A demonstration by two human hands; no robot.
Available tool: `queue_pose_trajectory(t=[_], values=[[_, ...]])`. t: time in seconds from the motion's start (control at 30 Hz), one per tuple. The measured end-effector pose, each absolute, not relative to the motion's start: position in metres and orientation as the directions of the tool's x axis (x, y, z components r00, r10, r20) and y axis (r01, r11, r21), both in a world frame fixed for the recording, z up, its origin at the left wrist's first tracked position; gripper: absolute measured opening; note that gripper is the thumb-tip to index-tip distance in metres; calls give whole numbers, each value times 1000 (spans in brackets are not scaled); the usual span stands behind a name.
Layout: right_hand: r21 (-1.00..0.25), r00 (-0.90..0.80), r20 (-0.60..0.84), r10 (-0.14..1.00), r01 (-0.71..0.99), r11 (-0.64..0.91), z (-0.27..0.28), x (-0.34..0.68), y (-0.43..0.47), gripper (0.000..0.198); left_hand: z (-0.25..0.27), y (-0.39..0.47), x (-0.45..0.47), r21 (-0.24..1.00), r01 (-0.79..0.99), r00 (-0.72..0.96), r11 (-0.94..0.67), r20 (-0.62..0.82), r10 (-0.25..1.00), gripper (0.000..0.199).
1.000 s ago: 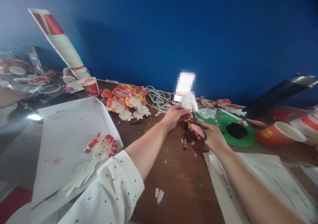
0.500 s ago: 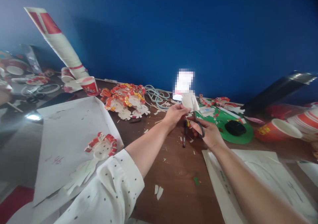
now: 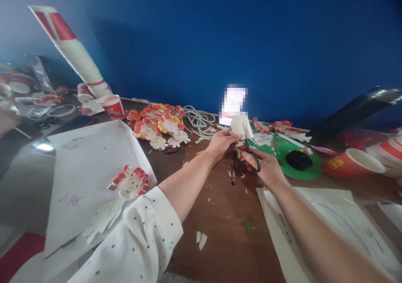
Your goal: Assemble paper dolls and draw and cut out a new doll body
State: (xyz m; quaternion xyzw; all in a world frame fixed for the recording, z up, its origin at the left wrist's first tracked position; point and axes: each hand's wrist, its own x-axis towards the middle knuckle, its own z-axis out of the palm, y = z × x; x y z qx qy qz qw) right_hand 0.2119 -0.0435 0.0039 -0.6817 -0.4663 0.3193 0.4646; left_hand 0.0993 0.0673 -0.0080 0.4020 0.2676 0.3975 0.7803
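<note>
My right hand (image 3: 262,163) has its fingers in the dark handles of a pair of scissors (image 3: 256,160), whose blades point away from me. Close by on the left, my left hand (image 3: 223,142) is closed in a pinch on a piece of white paper (image 3: 241,127) that stands up beyond the fingers. The paper's lower part is partly hidden by the hands. A dark pen (image 3: 233,172) lies on the table just below them, with small paper scraps (image 3: 201,240) scattered about.
Left stands a white box lid (image 3: 91,161) bearing a red-ringed paper figure (image 3: 130,184). Behind lie more paper figures (image 3: 160,126) and a pale blue cord (image 3: 199,119). A green paper disc (image 3: 306,172), paper cups (image 3: 351,163) and white sheets (image 3: 333,195) are on the right.
The view has shifted very slightly. Both hands keep nearly the same place and grip, the scissors still beside the paper.
</note>
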Motion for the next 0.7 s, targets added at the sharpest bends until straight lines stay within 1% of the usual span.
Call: queue_pose_trajectory(t=[0.23,0.33,0.7], values=[[-916,366,34,930,384,-118,1,212,-43,49,-2,64,99,834,-397,539,383,-125,833,26],[-909,367,47,929,402,-113,2,212,-44,47,-1,63,99,834,-395,541,387,-129,831,26],[-919,389,37,921,375,-122,0,212,-43,46,0,62,97,820,-411,559,398,-118,821,30]])
